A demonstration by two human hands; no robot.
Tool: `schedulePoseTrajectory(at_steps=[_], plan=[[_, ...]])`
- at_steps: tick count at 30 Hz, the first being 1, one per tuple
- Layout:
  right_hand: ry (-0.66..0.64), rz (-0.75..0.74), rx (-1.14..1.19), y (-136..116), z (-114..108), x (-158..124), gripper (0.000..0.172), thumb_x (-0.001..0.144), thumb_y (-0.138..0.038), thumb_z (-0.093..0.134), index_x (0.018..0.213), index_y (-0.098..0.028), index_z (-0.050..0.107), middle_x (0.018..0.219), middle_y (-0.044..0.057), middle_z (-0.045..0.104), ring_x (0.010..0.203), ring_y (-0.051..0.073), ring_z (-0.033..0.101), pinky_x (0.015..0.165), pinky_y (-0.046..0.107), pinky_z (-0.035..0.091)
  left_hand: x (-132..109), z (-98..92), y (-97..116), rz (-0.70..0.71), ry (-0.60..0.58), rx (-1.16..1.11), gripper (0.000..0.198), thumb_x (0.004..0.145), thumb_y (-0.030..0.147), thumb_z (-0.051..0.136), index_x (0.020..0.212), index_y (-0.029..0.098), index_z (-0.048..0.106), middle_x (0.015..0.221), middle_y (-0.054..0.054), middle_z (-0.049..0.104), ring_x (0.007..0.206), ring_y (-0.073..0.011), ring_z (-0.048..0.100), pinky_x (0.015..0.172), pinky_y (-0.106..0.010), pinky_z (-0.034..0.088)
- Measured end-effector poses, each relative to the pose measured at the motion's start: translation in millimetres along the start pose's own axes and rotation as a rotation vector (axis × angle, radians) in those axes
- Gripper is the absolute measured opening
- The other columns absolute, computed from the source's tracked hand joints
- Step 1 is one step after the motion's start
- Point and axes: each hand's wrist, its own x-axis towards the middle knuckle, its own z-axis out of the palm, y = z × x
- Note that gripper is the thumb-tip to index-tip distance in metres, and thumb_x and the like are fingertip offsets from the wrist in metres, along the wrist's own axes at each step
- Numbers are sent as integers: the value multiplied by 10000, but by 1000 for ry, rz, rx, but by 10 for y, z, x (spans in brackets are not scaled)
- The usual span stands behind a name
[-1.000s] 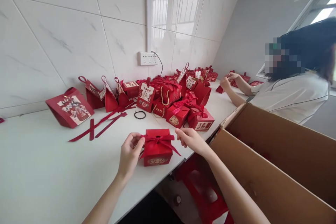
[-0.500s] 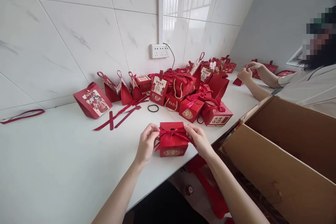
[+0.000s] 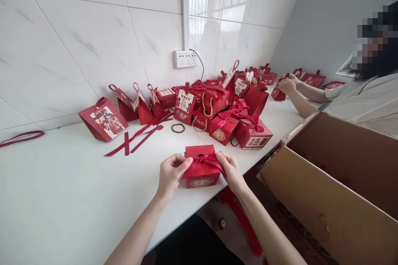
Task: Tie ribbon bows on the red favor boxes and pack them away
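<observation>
A small red gift box with a gold round print stands upright on the white table near its front edge. Across its top lies a red satin ribbon, knotted in the middle just below a dark hole in the lid. At the box's left side, my left hand pinches one part of the ribbon between thumb and fingers. My right hand pinches the ribbon on the other side, close to the lid's right edge. The fingertips partly cover the ribbon there.
Behind is a pile of red gift boxes. Loose ribbon strips and a black ring lie on the white table. An open cardboard box stands at the right. Beyond it, a co-worker's hands hold a red box.
My left thumb has moved in over the ribbon, and both hands now hold it more tautly across the lid. The co-worker's hands have lowered onto a red box. The view has shifted slightly.
</observation>
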Motion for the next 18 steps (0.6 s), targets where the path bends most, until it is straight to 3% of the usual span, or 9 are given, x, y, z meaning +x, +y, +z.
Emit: schedulePoseTrajectory(at_steps=[13,18], plan=[[39,79,234,19,53,-18,410,637,-497,740,570,-161,515,524,-46,483,469,75,354,496,218,267,0,-8,-58,-42,-7,-149,396,592,367,783,600,160,445,559,60,460,513,-58,424,502,-182,355],[14,76,250,62,58,-4,384,679,-502,714,612,-148,578,555,-25,548,483,81,412,512,213,299,-10,28,16,-102,16,-234,443,541,383,809,667,182,435,565,66,446,504,-70,434,472,-180,336]])
